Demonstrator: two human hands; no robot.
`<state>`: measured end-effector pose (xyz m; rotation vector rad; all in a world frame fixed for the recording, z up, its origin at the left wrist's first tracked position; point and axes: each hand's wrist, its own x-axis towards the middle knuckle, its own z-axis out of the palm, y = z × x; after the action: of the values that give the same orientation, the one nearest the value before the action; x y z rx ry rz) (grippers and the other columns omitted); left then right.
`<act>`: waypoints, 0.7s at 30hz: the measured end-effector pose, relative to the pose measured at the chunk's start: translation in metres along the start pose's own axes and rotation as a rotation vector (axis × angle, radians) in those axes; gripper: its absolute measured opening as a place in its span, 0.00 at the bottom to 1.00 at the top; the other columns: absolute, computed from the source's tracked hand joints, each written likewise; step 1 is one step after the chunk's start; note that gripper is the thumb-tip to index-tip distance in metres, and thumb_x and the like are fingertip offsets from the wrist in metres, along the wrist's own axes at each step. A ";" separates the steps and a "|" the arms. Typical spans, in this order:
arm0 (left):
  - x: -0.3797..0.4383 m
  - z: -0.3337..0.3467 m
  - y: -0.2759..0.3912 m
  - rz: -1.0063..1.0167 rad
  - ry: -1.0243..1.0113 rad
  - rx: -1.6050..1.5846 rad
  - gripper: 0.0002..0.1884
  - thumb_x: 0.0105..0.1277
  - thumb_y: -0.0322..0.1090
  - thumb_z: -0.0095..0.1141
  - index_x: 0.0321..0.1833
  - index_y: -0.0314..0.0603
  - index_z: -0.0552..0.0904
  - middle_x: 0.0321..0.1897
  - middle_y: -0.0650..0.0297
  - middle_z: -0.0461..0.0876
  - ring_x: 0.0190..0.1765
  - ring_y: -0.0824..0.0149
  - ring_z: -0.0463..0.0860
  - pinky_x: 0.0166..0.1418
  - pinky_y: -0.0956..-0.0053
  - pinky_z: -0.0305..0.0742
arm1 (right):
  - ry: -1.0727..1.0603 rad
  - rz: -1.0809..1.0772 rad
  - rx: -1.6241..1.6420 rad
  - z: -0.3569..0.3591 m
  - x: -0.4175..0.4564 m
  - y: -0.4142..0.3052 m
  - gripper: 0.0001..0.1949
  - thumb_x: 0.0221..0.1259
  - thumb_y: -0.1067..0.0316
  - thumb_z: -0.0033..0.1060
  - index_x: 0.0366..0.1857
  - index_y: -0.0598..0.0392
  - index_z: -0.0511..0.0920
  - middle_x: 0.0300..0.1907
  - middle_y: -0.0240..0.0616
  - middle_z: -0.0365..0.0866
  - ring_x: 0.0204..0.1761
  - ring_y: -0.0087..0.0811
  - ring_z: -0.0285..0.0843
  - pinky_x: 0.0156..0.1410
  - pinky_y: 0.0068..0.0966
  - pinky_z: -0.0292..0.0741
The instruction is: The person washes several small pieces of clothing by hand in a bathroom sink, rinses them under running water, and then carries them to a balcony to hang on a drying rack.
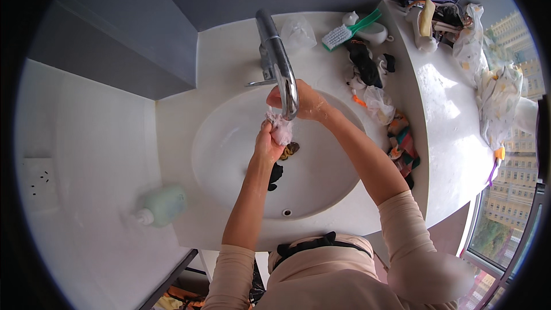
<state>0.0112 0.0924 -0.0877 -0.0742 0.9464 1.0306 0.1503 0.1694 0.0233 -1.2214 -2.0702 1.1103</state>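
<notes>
My left hand (pixel 270 142) grips a wet, bunched pale pink cloth (pixel 281 130) under the spout of the chrome faucet (pixel 286 73), over the white oval sink (pixel 224 155). Beyond the spout, my right hand (pixel 299 100) is near the cloth's upper end; the faucet partly covers it, and whether its fingers hold anything is hidden. A brown and yellow cloth (pixel 290 150) and a black cloth (pixel 275 176) lie in the basin below my left hand and wrist.
A green-handled scrub brush (pixel 351 30), dark cloths (pixel 363 62) and patterned fabric (pixel 403 144) line the counter's right side. A clear plastic bag (pixel 298 33) lies behind the faucet. A pale green pump bottle (pixel 163 206) is at the left. Plastic bags (pixel 499 99) and hangers (pixel 447 13) occupy the right ledge.
</notes>
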 end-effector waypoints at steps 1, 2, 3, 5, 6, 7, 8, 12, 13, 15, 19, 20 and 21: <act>-0.001 -0.001 0.000 -0.011 -0.002 0.014 0.15 0.78 0.43 0.38 0.58 0.45 0.72 0.55 0.66 0.77 0.56 0.65 0.78 0.57 0.65 0.75 | -0.021 -0.137 0.066 -0.002 0.010 -0.003 0.07 0.55 0.67 0.60 0.33 0.55 0.84 0.31 0.44 0.85 0.36 0.39 0.83 0.44 0.33 0.77; -0.003 -0.002 -0.001 -0.028 -0.018 -0.001 0.15 0.77 0.43 0.40 0.58 0.45 0.72 0.54 0.65 0.78 0.55 0.64 0.78 0.56 0.64 0.75 | -0.010 -0.145 0.167 -0.004 0.020 -0.007 0.06 0.55 0.67 0.60 0.33 0.55 0.85 0.31 0.44 0.85 0.36 0.38 0.83 0.43 0.33 0.77; -0.003 -0.004 -0.002 -0.045 -0.034 -0.017 0.14 0.77 0.43 0.41 0.58 0.45 0.73 0.54 0.64 0.78 0.55 0.64 0.78 0.55 0.64 0.76 | -0.001 -0.154 0.268 -0.009 0.031 -0.016 0.06 0.55 0.68 0.60 0.33 0.55 0.85 0.30 0.44 0.85 0.36 0.38 0.84 0.43 0.33 0.77; -0.003 -0.004 -0.005 -0.083 -0.079 -0.036 0.14 0.76 0.42 0.44 0.57 0.46 0.74 0.52 0.62 0.79 0.53 0.62 0.79 0.52 0.64 0.76 | 0.058 -0.134 0.313 -0.024 0.055 -0.020 0.07 0.56 0.67 0.61 0.35 0.55 0.85 0.29 0.43 0.85 0.34 0.34 0.83 0.42 0.31 0.77; -0.002 -0.004 -0.007 -0.074 -0.094 -0.013 0.14 0.76 0.42 0.45 0.58 0.45 0.74 0.52 0.61 0.78 0.54 0.62 0.79 0.52 0.64 0.76 | 0.106 -0.104 0.257 -0.036 0.069 -0.015 0.09 0.58 0.65 0.61 0.37 0.55 0.85 0.29 0.41 0.84 0.32 0.31 0.82 0.42 0.29 0.77; -0.008 0.001 -0.005 -0.069 -0.094 -0.009 0.14 0.76 0.42 0.45 0.58 0.45 0.74 0.52 0.61 0.78 0.54 0.62 0.79 0.53 0.63 0.77 | 0.154 -0.072 0.200 -0.047 0.077 -0.020 0.10 0.60 0.63 0.61 0.40 0.56 0.85 0.28 0.40 0.84 0.31 0.28 0.81 0.42 0.27 0.77; -0.017 0.006 -0.002 -0.064 -0.094 -0.005 0.15 0.76 0.42 0.45 0.58 0.45 0.74 0.53 0.61 0.78 0.54 0.61 0.78 0.53 0.63 0.77 | 0.137 -0.104 0.112 -0.045 0.075 -0.026 0.10 0.58 0.64 0.63 0.38 0.57 0.85 0.27 0.41 0.83 0.31 0.28 0.82 0.41 0.27 0.77; -0.015 0.000 0.007 -0.054 -0.125 -0.058 0.15 0.76 0.42 0.43 0.56 0.43 0.75 0.51 0.62 0.78 0.53 0.61 0.78 0.53 0.62 0.77 | 0.163 -0.211 0.030 -0.007 0.043 -0.027 0.15 0.46 0.63 0.77 0.36 0.55 0.82 0.35 0.40 0.84 0.41 0.39 0.82 0.48 0.32 0.78; -0.010 0.003 0.005 -0.057 -0.142 -0.010 0.15 0.76 0.43 0.43 0.57 0.43 0.74 0.51 0.62 0.79 0.53 0.61 0.79 0.52 0.63 0.77 | 0.146 -0.199 -0.037 -0.001 0.033 -0.013 0.18 0.44 0.62 0.78 0.39 0.53 0.81 0.38 0.40 0.82 0.46 0.43 0.80 0.53 0.34 0.76; -0.011 0.006 0.005 -0.068 -0.121 0.006 0.16 0.75 0.43 0.44 0.58 0.43 0.74 0.51 0.61 0.79 0.54 0.62 0.78 0.53 0.63 0.77 | 0.143 -0.103 -0.132 0.001 0.019 -0.029 0.22 0.43 0.59 0.76 0.45 0.50 0.79 0.43 0.42 0.81 0.48 0.47 0.79 0.55 0.37 0.75; -0.009 0.019 -0.006 -0.135 -0.029 0.114 0.19 0.72 0.46 0.47 0.59 0.43 0.75 0.56 0.60 0.79 0.59 0.57 0.77 0.62 0.58 0.74 | 0.167 0.049 -0.332 0.003 0.045 -0.026 0.18 0.48 0.51 0.71 0.34 0.55 0.81 0.37 0.46 0.82 0.44 0.48 0.81 0.46 0.41 0.77; -0.005 0.013 -0.006 -0.139 0.001 0.112 0.18 0.71 0.47 0.48 0.57 0.46 0.76 0.54 0.62 0.80 0.57 0.59 0.79 0.59 0.59 0.74 | 0.178 0.045 -0.332 0.000 0.050 -0.039 0.18 0.48 0.50 0.71 0.34 0.54 0.81 0.38 0.46 0.82 0.44 0.48 0.81 0.46 0.41 0.77; 0.000 0.010 -0.008 -0.153 0.021 0.114 0.17 0.70 0.48 0.48 0.56 0.50 0.77 0.52 0.65 0.81 0.55 0.61 0.80 0.57 0.61 0.74 | 0.196 0.051 -0.339 -0.003 0.053 -0.046 0.19 0.47 0.50 0.71 0.34 0.54 0.81 0.39 0.45 0.82 0.44 0.48 0.81 0.45 0.41 0.77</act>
<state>0.0241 0.0925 -0.0844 -0.0617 1.0011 0.8344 0.1055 0.2045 0.0640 -1.4830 -2.1399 0.6434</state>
